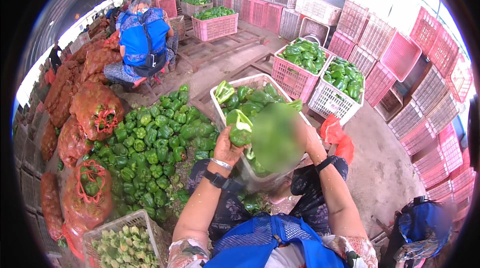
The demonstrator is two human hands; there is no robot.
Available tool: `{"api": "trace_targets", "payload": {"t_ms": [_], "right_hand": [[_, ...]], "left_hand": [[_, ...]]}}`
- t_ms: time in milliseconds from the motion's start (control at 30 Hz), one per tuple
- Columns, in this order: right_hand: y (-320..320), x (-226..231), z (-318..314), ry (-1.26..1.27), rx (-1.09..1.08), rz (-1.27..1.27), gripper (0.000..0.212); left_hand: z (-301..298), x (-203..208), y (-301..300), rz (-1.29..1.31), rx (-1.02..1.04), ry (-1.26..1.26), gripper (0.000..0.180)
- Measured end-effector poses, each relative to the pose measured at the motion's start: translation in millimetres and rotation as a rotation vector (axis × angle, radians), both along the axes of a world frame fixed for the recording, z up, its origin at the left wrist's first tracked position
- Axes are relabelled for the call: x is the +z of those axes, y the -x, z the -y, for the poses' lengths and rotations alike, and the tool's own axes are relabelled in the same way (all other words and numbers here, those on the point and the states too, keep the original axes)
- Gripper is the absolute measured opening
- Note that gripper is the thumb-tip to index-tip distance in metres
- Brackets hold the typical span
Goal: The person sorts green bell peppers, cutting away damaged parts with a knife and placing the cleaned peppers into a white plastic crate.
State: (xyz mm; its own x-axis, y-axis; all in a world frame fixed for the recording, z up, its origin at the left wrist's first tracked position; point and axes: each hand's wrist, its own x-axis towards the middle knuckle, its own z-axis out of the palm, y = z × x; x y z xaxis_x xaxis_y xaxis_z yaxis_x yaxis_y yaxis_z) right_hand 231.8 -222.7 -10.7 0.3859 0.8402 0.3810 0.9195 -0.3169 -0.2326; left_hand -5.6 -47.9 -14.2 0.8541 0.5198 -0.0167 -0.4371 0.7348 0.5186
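Currently, your left hand (pixel 229 147) is holding a cut green pepper (pixel 240 137) over the left side of the pale crate (pixel 265 184), fingers clamped around its lower part; you should ideally be keeping that grip light, with the pale inner side in sight. A green blur is hiding your right hand's (pixel 313 143) fingers, so you cannot tell whether they are gripping anything.

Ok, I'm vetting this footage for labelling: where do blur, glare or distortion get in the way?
In the head view, a soft green blur hides fingers of the right hand and part of the near crate; upper right, glare whites out the background above the stacks; the fisheye bends edges towards a black rim; the left hand and its pepper look clearer.
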Motion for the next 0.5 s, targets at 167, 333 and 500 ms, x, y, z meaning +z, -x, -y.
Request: {"api": "trace_targets", "payload": {"t_ms": [167,333,500], "right_hand": [[11.4,2.1,-4.8,-0.093,0.103,0.011,0.024],[111.5,31.9,-31.9,-0.194,0.231,-0.741,0.048],[129.8,19.9,-30.1,-0.324,0.276,-0.997,0.043]], "left_hand": [[-1.6,-12.5,0.1,-0.109,0.01,-0.114,0.024],[21.2,7.3,2.9,-0.302,0.121,-0.203,0.031],[20.7,17.6,17.8,-0.267,-0.064,-0.252,0.033]]}}
